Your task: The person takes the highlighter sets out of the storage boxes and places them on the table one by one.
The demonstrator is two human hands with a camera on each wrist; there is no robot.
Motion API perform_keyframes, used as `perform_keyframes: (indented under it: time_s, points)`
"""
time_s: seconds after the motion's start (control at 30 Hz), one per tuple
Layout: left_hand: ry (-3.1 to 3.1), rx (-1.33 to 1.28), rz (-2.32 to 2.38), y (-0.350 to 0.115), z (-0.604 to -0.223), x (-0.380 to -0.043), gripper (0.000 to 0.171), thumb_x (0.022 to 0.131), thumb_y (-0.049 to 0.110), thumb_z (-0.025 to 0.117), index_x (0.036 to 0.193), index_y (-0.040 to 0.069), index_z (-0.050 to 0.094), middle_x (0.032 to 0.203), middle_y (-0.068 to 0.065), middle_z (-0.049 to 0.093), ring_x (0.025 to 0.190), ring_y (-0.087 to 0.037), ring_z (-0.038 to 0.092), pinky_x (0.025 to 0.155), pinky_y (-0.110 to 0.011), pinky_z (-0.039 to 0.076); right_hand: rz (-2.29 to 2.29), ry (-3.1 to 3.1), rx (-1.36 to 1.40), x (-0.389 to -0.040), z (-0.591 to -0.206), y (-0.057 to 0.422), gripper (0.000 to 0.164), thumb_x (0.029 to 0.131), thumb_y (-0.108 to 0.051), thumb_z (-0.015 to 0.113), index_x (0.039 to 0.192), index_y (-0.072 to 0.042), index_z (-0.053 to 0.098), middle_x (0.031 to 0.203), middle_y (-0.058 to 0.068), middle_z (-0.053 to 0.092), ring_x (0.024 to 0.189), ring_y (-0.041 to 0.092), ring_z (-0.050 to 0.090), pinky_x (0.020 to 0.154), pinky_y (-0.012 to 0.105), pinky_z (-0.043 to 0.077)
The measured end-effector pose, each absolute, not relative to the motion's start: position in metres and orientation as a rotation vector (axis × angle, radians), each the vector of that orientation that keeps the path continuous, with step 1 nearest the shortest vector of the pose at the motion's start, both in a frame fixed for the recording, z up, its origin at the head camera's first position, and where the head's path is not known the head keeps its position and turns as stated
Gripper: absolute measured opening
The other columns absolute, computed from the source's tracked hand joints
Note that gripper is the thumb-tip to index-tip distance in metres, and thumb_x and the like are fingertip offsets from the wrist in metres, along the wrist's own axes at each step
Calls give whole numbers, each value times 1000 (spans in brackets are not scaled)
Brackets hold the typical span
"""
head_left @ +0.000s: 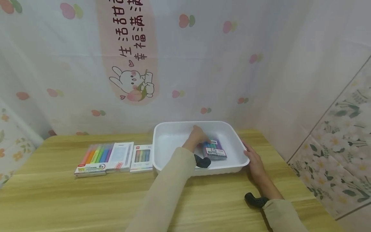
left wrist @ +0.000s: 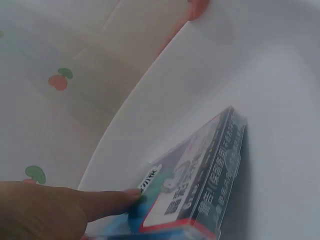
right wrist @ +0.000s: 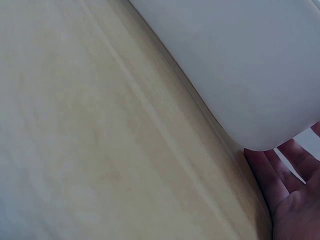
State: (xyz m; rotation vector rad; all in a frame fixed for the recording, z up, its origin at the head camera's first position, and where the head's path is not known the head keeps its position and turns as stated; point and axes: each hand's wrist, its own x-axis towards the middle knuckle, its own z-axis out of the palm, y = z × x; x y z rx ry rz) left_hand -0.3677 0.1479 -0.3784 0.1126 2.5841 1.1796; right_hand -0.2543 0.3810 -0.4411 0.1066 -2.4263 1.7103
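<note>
My left hand [head_left: 198, 137] reaches into the white plastic tray [head_left: 174, 169]. In the left wrist view a straight finger [left wrist: 112, 201] touches the top face of a clear-cased pack of colored pens [left wrist: 182, 187]; my other left fingers are hidden. That pack [head_left: 215, 153] lies in the right half of the tray, with blue, green and purple showing through its cover. At the tray's right end my right hand [head_left: 255, 162] grips the rim. The right wrist view shows fingers [right wrist: 295, 155] of this hand behind the tray's rounded corner [right wrist: 250, 100].
Left of the tray lie a rainbow pack of highlighters [head_left: 97, 156], a pale blue-and-white pack [head_left: 120, 156] and a white box with a color window [head_left: 142, 158], side by side on the wooden table [head_left: 87, 199]. A patterned curtain [head_left: 203, 64] hangs behind.
</note>
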Motion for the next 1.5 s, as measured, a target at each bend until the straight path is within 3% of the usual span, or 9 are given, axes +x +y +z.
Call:
perform_keyframes:
  time_s: [0.1,0.23,0.4,0.57,0.8,0.93,1.17,1.5]
  points:
    - [2568,135,1189,151,-379,-371,110,85,16,79,158,-9,1,160,-29,32,121,-33,61,105,-36,53,1683,-2425,82,-254,-442,381,52,109,-23,28,160,-10,30,163,20,33,115,-7,49,91,6,42]
    - [2511,137,1218,152,-378,-373,110,84,10,79,159,-6,-1,159,-30,31,103,-33,68,81,-35,62,1673,-2430,81,-254,-442,381,52,109,-23,28,159,-11,30,162,20,34,115,-9,48,91,6,41]
    - [2488,143,1198,147,-373,-369,109,84,9,78,160,-4,2,154,-29,40,97,-29,66,73,-32,62,1658,-2450,94,-254,-442,381,52,109,-24,29,159,-10,30,163,20,33,115,-10,47,92,6,40]
    - [2485,175,1230,139,-368,-365,97,82,2,77,158,-4,17,148,-26,47,103,-31,67,76,-33,62,1651,-2449,87,-254,-444,383,52,110,-26,29,160,-11,30,164,21,31,117,-9,46,93,6,40]
    - [2441,197,1377,124,-361,-358,86,83,-1,75,157,9,32,148,-23,50,109,-33,67,74,-32,62,1640,-2440,115,-256,-447,385,52,110,-26,30,159,-11,31,164,20,31,117,-9,47,93,6,40]
    - [2433,209,1438,117,-357,-355,85,83,-3,74,157,10,33,146,-23,51,109,-33,68,72,-30,62,1624,-2449,109,-257,-448,385,52,109,-26,30,159,-12,32,165,18,31,117,-12,46,93,5,39]
    - [2410,199,1588,100,-352,-350,87,82,-5,75,157,13,34,149,-21,47,123,-36,61,89,-38,61,1603,-2462,147,-259,-445,385,52,110,-27,31,158,-9,32,164,20,31,117,-16,43,94,3,37]
    - [2362,246,1698,70,-335,-334,85,85,-1,74,157,18,33,142,-23,54,124,-37,62,93,-41,60,1612,-2444,179,-259,-447,388,52,110,-29,30,158,-8,32,164,20,29,122,-19,40,95,1,36]
